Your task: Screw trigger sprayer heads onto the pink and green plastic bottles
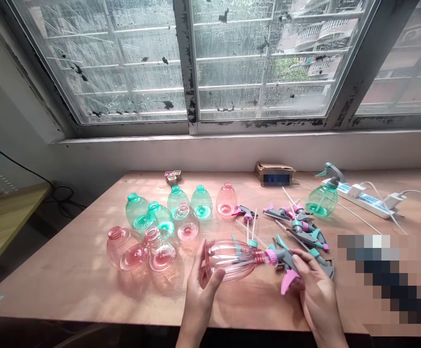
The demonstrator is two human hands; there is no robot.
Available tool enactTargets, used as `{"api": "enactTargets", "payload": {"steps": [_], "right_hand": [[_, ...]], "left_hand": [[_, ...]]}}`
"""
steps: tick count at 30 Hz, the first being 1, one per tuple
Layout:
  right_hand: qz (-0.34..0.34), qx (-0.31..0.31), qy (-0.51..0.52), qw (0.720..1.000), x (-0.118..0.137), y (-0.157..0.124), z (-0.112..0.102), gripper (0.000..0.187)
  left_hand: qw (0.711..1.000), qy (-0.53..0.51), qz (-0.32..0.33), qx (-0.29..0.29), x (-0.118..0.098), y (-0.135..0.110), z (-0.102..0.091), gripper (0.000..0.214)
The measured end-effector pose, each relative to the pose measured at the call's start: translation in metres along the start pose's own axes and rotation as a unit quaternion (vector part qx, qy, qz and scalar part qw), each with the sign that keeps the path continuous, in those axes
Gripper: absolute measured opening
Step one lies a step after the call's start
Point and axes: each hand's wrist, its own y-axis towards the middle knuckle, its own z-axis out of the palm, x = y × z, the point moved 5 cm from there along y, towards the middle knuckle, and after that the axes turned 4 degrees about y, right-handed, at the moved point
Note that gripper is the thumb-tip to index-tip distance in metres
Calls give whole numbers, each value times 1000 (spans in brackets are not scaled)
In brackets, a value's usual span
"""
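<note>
My left hand (200,290) is wrapped around the base of a clear pink bottle (228,261), which lies on its side in the air with its neck to the right. In my right hand (317,290) is a grey trigger spray head (286,258) with a pink trigger and collar. Its collar meets the bottle's neck; whether it is threaded on I cannot tell. Several loose spray heads (301,234) in grey, pink and teal, with white tubes, lie just beyond my right hand. Left of the held bottle stand several headless bottles, pink (161,256) and green (201,203).
A green bottle (321,200) with a spray head fitted stands at the back right, by a white power strip (365,200) with plugs and cables. A cardboard box (276,174) and small blocks (172,178) sit along the wooden table's (72,290) back edge, below the window.
</note>
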Motion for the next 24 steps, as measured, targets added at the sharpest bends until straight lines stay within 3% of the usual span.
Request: {"api": "enactTargets", "payload": {"steps": [3,6,14,20,24], "right_hand": [[7,52,-68,996,-9,-3,10,53],[10,87,-93,992,-13,-9,21,57],[36,186,-80,979,-8,-23,46,36],[80,179,-50,979,-9,-35,54,47],[92,167,-53,980,-9,-39,56,52]], "left_hand": [[999,17,-7,-31,5,3,-5,81],[999,32,-6,-21,10,7,-9,74],[998,62,-18,-1,6,4,-9,69],[997,74,16,27,14,9,-9,77],[997,68,20,-1,15,7,-4,83]]}}
